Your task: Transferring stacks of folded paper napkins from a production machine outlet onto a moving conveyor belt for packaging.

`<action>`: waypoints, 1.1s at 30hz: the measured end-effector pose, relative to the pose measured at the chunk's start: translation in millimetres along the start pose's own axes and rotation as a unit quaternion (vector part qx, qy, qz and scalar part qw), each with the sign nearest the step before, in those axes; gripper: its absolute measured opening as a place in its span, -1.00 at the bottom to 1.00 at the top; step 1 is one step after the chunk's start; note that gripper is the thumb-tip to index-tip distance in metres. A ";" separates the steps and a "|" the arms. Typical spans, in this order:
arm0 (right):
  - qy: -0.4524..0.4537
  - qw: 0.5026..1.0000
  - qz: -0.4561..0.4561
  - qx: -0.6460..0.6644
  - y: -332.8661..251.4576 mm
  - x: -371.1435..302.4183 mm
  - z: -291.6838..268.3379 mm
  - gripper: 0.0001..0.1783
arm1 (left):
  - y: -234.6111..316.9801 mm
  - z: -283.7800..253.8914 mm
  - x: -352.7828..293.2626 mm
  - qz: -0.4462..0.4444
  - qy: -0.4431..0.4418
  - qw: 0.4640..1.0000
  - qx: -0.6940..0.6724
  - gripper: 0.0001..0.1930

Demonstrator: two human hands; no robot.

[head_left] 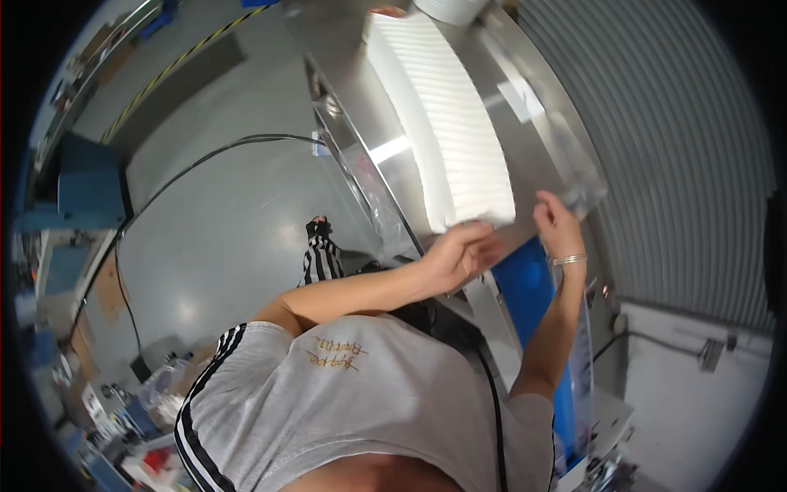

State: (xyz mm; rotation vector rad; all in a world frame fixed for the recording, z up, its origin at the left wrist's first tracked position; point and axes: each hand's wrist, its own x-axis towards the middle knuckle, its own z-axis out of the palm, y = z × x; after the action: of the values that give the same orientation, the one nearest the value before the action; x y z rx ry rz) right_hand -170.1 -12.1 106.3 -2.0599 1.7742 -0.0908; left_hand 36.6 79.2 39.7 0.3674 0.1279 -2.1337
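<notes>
- Head view: our left hand (461,252) pinches the near end of the white pleated sheet (443,123) lying on the steel table (393,176).
- Our right hand (556,221) pinches clear film (574,176) at the right edge; sheet looks unwrapped yet.

Grey concrete floor (221,205) w/ a black cable (205,160) curving across it. Yellow-black hazard stripe (176,61) runs along the floor at upper left. Blue cabinet (86,176) at left edge. Corrugated metal wall (680,148) fills the right side; white wall (697,410) below it w/ a small grey box (711,353) on a conduit. Cluttered bench w/ blue & white bits (131,418) at lower left, too blurred to tell apart.
</notes>
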 end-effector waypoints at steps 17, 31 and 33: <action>0.144 0.794 0.039 0.589 -23.0 -55.9 128.4 -0.42 | 29.9 21.0 -12.3 0.406 -0.072 0.255 0.875 -0.43; 0.204 0.817 0.006 0.540 -7.9 -68.5 129.0 -0.45 | 45.9 9.0 -1.1 0.414 -0.146 0.202 0.876 -0.57; 0.193 0.916 -0.053 0.348 -4.1 -72.5 121.9 -0.49 | 43.8 20.1 -3.9 0.395 -0.151 0.228 0.877 -0.56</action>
State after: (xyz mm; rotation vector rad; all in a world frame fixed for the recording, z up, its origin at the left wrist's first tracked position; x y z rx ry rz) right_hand -141.2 90.5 12.6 -1.6608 1.5054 -1.0639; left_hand 70.7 53.2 62.2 0.8736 -2.3067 -0.2136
